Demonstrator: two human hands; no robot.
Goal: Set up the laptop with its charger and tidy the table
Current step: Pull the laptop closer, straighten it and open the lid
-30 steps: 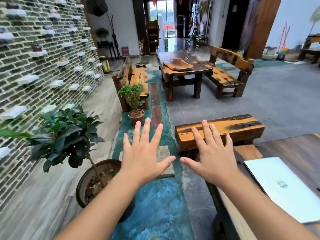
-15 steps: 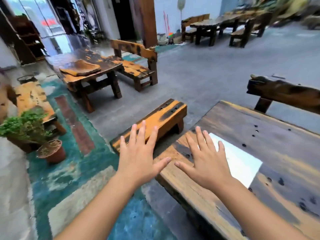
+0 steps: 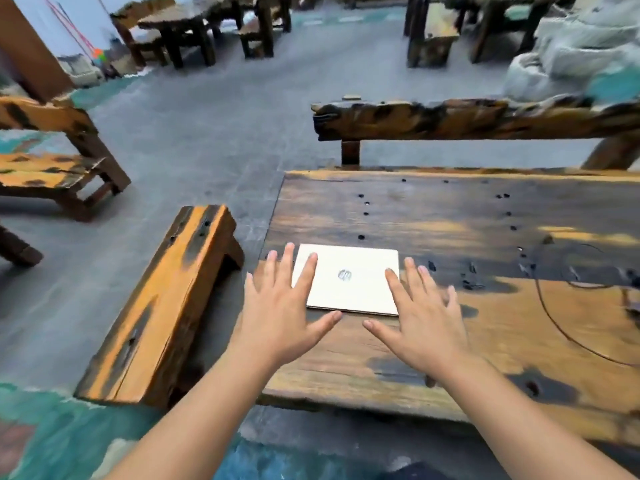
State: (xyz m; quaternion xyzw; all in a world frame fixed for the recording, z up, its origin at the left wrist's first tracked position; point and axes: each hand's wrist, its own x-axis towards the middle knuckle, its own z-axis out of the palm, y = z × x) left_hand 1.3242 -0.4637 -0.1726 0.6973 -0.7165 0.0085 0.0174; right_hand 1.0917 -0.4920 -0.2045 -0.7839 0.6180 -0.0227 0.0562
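Observation:
A closed silver laptop (image 3: 349,277) with a round logo lies flat on the dark wooden table (image 3: 450,220), near its left end. My left hand (image 3: 280,313) hovers over the laptop's left side, fingers spread and empty. My right hand (image 3: 420,317) is spread the same way over the laptop's right side. Whether the fingertips touch the lid I cannot tell. A thin dark cable (image 3: 554,320) curls across the table at the right; the charger itself is not clearly visible.
A low orange-and-black wooden bench (image 3: 162,306) stands just left of the table. A long bench backrest (image 3: 467,119) runs behind the table's far edge. More wooden benches and tables stand at the left and back across the grey floor.
The view has swung right, from the potted plants and floor onto the table. Both hands stayed spread and now sit over the laptop, one at each side.

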